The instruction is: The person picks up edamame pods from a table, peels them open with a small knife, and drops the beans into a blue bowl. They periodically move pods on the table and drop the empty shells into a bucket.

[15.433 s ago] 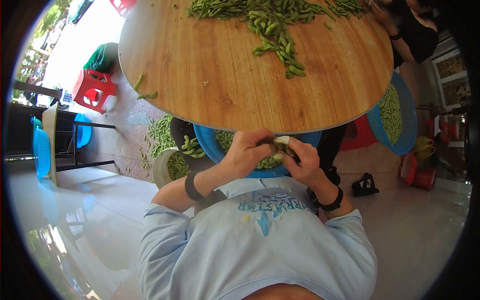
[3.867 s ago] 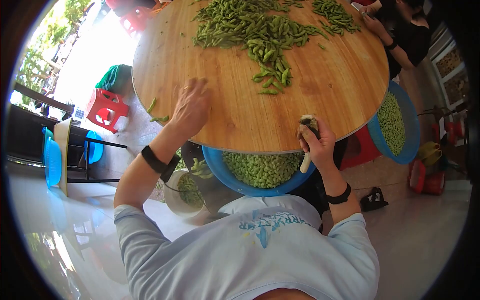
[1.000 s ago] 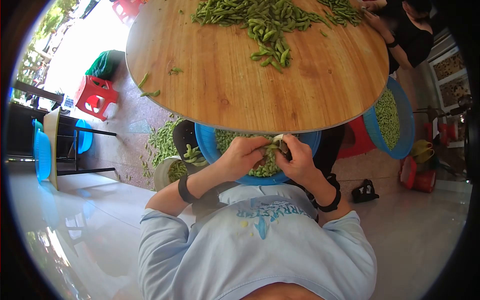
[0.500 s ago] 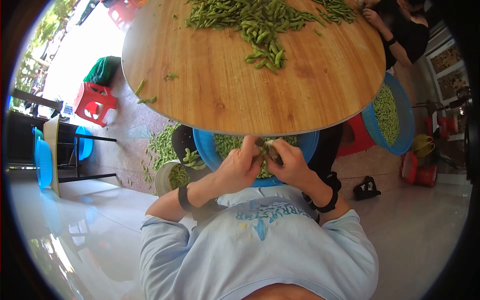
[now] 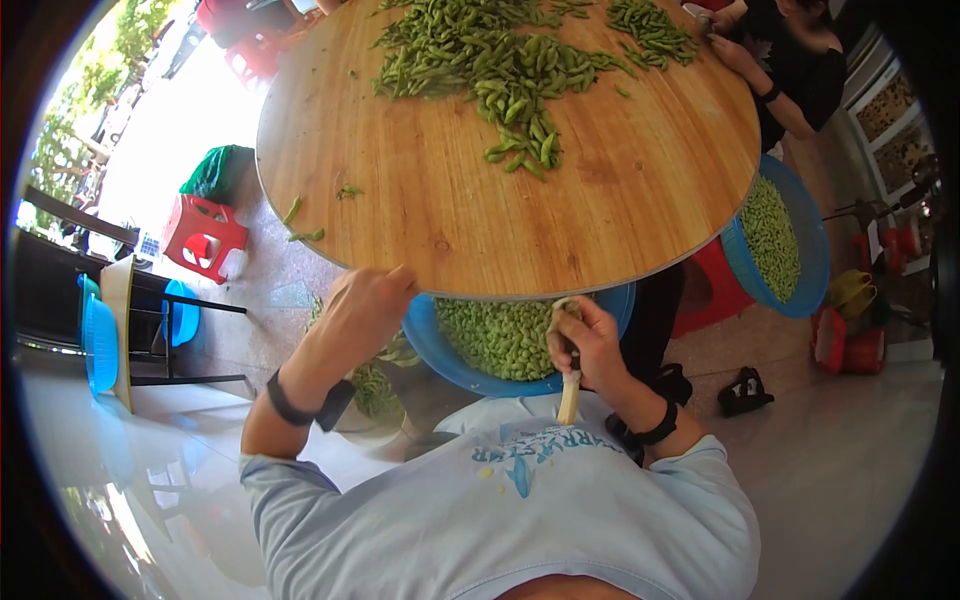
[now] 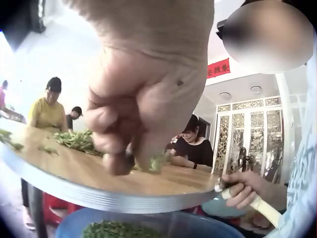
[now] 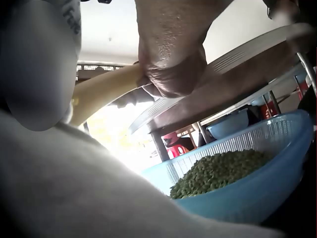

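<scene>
My right hand (image 5: 590,345) grips a tool with a long pale handle (image 5: 568,400), over the near rim of a blue basin (image 5: 425,350). A dark part shows between the fingers; its working end is hidden. Shelled green beans (image 5: 505,335) fill the basin. My left hand (image 5: 360,310) is raised at the table's near edge, left of the basin. In the left wrist view this hand (image 6: 133,114) has its fingers curled in, with nothing visible in it. Green soybean pods (image 5: 470,60) lie heaped at the far side of the round wooden table (image 5: 400,230).
A second blue basin (image 5: 735,245) of beans stands at right, near a person in black (image 5: 800,75). A red stool (image 5: 205,238) is at left. Below my left arm, pods (image 5: 375,390) lie in a pale bucket. Stray pods (image 5: 305,236) rest near the table's left edge.
Half a second ago both hands met over the basin around a pod. Now the left has moved left to the table edge, and the right has turned the pale handle toward the shirt.
</scene>
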Demonstrator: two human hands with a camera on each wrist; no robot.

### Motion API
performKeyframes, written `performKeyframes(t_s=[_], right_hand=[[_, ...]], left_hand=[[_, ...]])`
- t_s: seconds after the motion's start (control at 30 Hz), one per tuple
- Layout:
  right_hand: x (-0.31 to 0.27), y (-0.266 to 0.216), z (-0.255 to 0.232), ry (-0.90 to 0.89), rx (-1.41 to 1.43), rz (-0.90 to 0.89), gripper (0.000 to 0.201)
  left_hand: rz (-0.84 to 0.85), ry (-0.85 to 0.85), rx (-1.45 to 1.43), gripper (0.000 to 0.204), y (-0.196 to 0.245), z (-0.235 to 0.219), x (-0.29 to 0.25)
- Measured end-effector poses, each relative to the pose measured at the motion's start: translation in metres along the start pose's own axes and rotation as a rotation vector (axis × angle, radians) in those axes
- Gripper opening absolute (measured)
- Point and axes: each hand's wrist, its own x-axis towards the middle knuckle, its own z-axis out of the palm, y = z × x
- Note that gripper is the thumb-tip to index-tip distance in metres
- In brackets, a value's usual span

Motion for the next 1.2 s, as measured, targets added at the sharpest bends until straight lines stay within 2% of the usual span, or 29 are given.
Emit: performKeyframes(t_s=[0.07, 0.13, 0.2, 0.27, 0.33, 0.37, 0.43, 0.5, 0.53, 0.6, 0.63, 0.7, 0.73, 0.8, 1.03, 1.1, 1.2], right_hand=[[-0.003, 0.004, 0.004, 0.008, 0.14, 0.147, 0.009], [-0.004, 0.009, 0.003, -0.002, 0.154, 0.18, 0.008], [-0.006, 0.015, 0.0, -0.005, 0.148, 0.227, 0.013], [-0.008, 0.016, 0.001, -0.024, 0.137, 0.215, 0.015], [-0.011, 0.018, 0.0, -0.04, 0.132, 0.208, 0.017], [-0.012, 0.019, 0.001, -0.068, 0.147, 0.212, 0.019], [-0.011, 0.02, 0.0, -0.103, 0.166, 0.205, 0.021], [-0.009, 0.018, -0.004, -0.194, 0.212, 0.207, 0.026], [-0.008, 0.012, -0.002, -0.194, 0.218, 0.195, 0.026], [-0.005, -0.008, 0.005, -0.121, -0.034, 0.018, 0.025], [-0.003, -0.018, 0.01, -0.114, -0.027, 0.017, 0.025], [0.005, -0.033, 0.018, -0.025, -0.139, -0.152, 0.031], [0.01, -0.035, 0.018, -0.016, -0.137, -0.15, 0.031], [0.018, -0.035, 0.018, -0.104, -0.034, -0.148, 0.034], [0.023, -0.022, 0.024, -0.225, -0.043, -0.115, 0.039], [0.02, -0.02, 0.033, -0.152, -0.06, -0.14, 0.042], [0.021, -0.013, 0.03, -0.207, -0.052, -0.141, 0.042]], left_hand=[[0.21, 0.17, -0.145, 0.013, 0.007, 0.005, 0.045], [0.309, 0.26, -0.113, 0.014, 0.008, 0.017, 0.102], [0.226, 0.334, -0.118, 0.014, 0.005, 0.035, 0.152], [0.22, 0.381, -0.062, 0.014, -0.006, 0.053, 0.187], [0.213, 0.418, -0.008, 0.015, -0.007, 0.056, 0.197], [0.182, 0.43, -0.078, 0.015, -0.009, 0.058, 0.2], [0.157, 0.445, -0.138, 0.015, -0.007, 0.051, 0.197], [0.094, 0.311, -0.202, 0.018, -0.005, 0.047, 0.183], [0.104, 0.31, -0.193, 0.018, -0.001, 0.044, 0.172], [0.167, 0.295, -0.661, 0.02, 0.01, 0.046, 0.141], [0.171, 0.286, -0.66, 0.02, 0.018, 0.044, 0.126], [0.081, 0.165, -1.098, 0.019, 0.037, 0.04, 0.098], [0.083, 0.156, -1.102, 0.019, 0.045, 0.042, 0.087], [0.02, 0.135, -1.412, 0.015, 0.058, 0.047, 0.072], [-0.088, 0.095, -1.387, 0.011, 0.052, 0.072, 0.052], [-0.073, 0.163, -1.602, 0.008, 0.055, 0.076, 0.049], [-0.096, 0.187, -1.51, 0.011, 0.053, 0.08, 0.044]])
